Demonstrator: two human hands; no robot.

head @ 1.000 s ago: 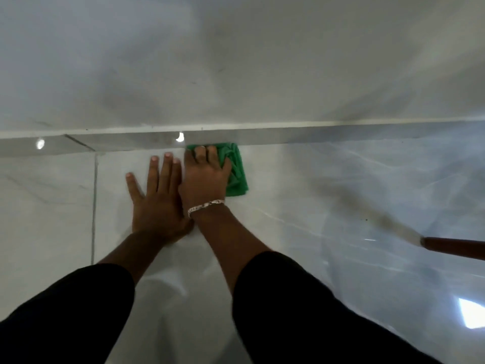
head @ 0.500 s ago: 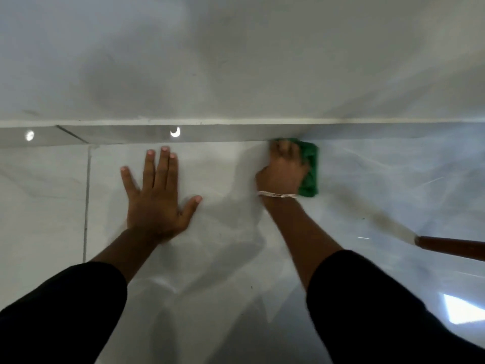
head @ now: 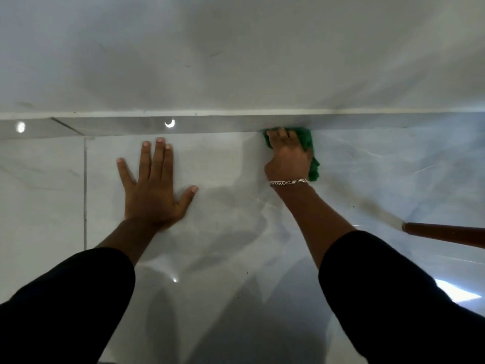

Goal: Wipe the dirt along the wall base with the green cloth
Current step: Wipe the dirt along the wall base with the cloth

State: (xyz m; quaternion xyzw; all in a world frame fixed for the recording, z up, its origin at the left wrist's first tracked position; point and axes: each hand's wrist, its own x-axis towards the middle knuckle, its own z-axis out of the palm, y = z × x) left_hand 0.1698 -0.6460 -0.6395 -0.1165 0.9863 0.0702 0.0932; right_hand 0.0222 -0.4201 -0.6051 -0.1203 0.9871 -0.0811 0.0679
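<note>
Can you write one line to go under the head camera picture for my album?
Right hand presses a green cloth against the wall base while the left hand rests flat on the floor.

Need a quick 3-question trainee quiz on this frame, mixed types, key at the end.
1. True or false: the left hand holds the cloth.
2. The right hand presses the cloth against: A) the wall base B) the wooden handle C) the floor joint
3. Fill in: the left hand lies ____ on the floor, fingers spread.

Key: 1 false; 2 A; 3 flat
</note>
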